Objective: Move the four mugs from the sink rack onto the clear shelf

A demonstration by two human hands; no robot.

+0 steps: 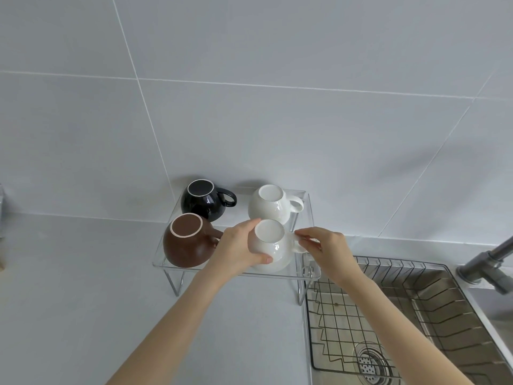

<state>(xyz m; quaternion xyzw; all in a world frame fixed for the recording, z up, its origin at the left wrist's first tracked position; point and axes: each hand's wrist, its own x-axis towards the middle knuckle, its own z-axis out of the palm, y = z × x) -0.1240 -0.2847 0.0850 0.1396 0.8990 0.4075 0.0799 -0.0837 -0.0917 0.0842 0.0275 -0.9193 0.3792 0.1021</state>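
Several mugs stand upside down on the clear shelf [166, 269]. A black mug [201, 201] is at the back left and a white mug [270, 207] at the back right. A brown mug [184, 241] sits at the front left. The second white mug [273, 248] is at the front right. My left hand [236, 250] wraps around its left side. My right hand [327, 250] pinches its handle from the right. The wire sink rack [388, 309] in the sink holds no mugs.
A grey faucet [488, 262] rises at the right edge behind the steel sink, whose drain [370, 362] shows through the rack. Grey countertop [69, 301] stretches to the left of the shelf. A tiled wall stands directly behind it.
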